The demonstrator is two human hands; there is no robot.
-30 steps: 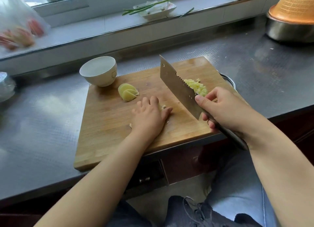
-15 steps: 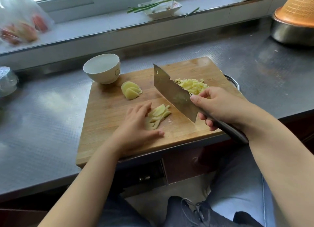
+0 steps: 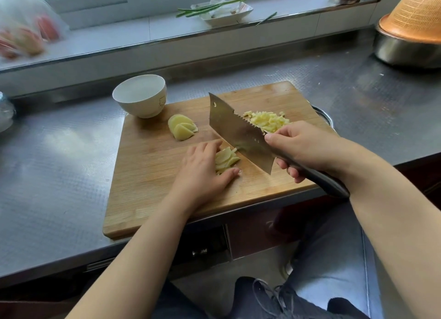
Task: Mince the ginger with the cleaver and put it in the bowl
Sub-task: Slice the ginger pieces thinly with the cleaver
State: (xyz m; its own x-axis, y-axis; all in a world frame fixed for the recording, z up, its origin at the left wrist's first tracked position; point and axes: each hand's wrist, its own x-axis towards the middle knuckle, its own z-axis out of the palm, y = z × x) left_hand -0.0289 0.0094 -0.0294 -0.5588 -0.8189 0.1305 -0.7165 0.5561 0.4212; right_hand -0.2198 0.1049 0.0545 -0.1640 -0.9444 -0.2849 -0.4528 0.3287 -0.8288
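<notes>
Holding sliced ginger (image 3: 225, 160) flat under left hand (image 3: 202, 170); right hand (image 3: 307, 147) grips cleaver (image 3: 238, 132), blade just right of slices.

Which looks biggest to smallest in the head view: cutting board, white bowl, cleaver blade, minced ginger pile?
1. cutting board
2. cleaver blade
3. white bowl, close to the blade, so unsure
4. minced ginger pile, partly hidden

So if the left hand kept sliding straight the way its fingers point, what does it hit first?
The left hand already touches the sliced ginger; past that, it would most likely meet the cleaver blade, whose edge looks to be close beside the slices, though depth is unclear.
</notes>
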